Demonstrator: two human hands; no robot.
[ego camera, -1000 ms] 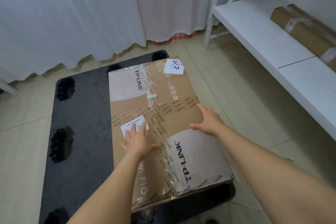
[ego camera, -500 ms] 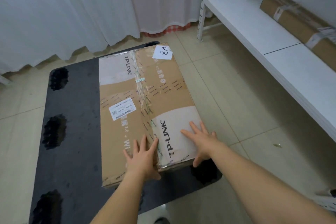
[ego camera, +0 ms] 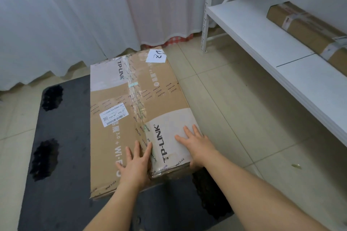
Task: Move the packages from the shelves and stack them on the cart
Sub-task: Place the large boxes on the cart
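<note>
Here, box (ego camera: 139, 114): flat on the black cart (ego camera: 62, 184) — under both palms.
Left hand (ego camera: 136, 165): fingers spread, pressing near end.
Right hand (ego camera: 197, 143): flat, gripping nothing.

The large package (ego camera: 139, 118) is brown cardboard with white printed panels at its far left and near right corners, each carrying black TP-LINK lettering; small dark marks repeat across the brown, clear glossy tape runs down its middle, and a scrap of white-and-green checked tape (ego camera: 133, 84) crosses it. Its barcode label (ego camera: 114, 114) is white with black print, and the far paper slip (ego camera: 156, 56) white with black handwriting. The cart (ego camera: 62, 184) is black. The curtain (ego camera: 75, 15) is white, red-and-white check at its hem. The shelf (ego camera: 262, 30) is white, bearing a brown package (ego camera: 308, 28). The floor tiles (ego camera: 234, 108) are beige
</note>
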